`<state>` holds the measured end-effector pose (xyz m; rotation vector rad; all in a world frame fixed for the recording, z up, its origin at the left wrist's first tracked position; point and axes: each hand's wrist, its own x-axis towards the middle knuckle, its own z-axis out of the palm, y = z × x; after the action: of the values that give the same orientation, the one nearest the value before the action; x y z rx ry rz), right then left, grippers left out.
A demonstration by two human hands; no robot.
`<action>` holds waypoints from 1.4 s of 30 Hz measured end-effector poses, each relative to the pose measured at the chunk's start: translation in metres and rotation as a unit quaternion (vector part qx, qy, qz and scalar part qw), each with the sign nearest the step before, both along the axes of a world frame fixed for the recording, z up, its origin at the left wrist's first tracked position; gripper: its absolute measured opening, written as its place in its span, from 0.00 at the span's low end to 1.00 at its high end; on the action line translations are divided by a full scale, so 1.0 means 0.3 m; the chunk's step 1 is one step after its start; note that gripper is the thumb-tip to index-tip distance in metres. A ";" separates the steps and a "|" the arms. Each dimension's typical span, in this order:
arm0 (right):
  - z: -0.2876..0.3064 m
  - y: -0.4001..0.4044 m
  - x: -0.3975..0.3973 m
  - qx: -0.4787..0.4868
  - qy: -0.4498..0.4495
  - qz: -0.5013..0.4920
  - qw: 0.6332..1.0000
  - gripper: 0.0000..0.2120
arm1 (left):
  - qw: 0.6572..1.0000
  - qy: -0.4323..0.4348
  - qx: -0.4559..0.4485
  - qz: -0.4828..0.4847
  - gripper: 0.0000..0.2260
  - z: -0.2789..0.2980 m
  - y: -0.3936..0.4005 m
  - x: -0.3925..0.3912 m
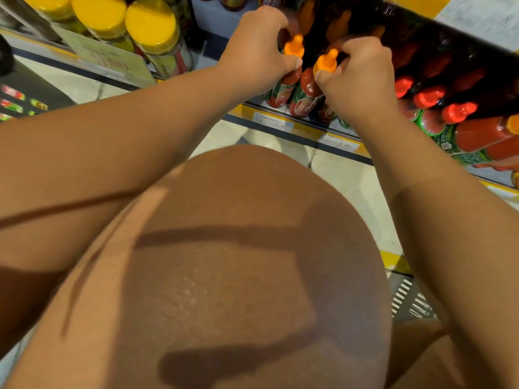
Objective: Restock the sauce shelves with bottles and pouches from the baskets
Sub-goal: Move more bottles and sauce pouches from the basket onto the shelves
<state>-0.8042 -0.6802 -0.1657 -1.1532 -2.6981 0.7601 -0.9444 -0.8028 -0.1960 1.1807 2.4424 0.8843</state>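
Shop shelving runs across the upper part of the head view, slanting from upper left down to the right edge. Its front rail (306, 130) is yellow over a dark strip and carries two white price tags (273, 124), both below the hands. Pale floor (345, 175) shows under the rail at centre right, with a yellow marking and a slotted grille (407, 299) at the lower right.

At the upper left stand jars (153, 26) with yellow lids, close together, behind a tilted clear sign holder (104, 57). A dark panel with small red and green pictures lies at the left edge. Along the right side, bottles with red caps (429, 98) crowd the shelf, and further right some lie tipped on their sides.

Both arms reach from the lower corners up to the top centre of the frame. The left hand (258, 49) has its fingers and thumb curled round the neck of a sauce bottle (289, 80) with an orange nozzle cap, which stands at the front of the shelf just above the rail. The right hand (359, 80) pinches the neck of a second bottle (307, 91), also orange-capped, just beside the first; the two bottles touch or nearly touch, and I cannot tell which. Both have red contents and green and red labels. More orange-capped bottles stand behind them in shadow.

The person's torso fills the lower middle of the frame.
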 end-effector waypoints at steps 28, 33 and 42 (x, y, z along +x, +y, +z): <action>0.067 -0.050 0.074 0.054 -0.065 0.017 0.996 0.20 | 0.997 0.015 -0.033 -0.067 0.08 0.110 -0.015 0.024; 0.173 -0.049 0.105 0.050 -0.085 0.015 0.995 0.23 | 0.996 -0.002 -0.055 -0.076 0.25 0.168 -0.051 0.043; 0.514 -0.069 0.324 0.080 -0.003 -0.001 0.997 0.14 | 0.988 0.027 -0.010 -0.150 0.20 0.417 -0.094 0.189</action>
<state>-0.7071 -0.7007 -0.0114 -1.1232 -2.7034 0.5290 -0.8876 -0.8311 -0.0708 1.5315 2.2239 0.7447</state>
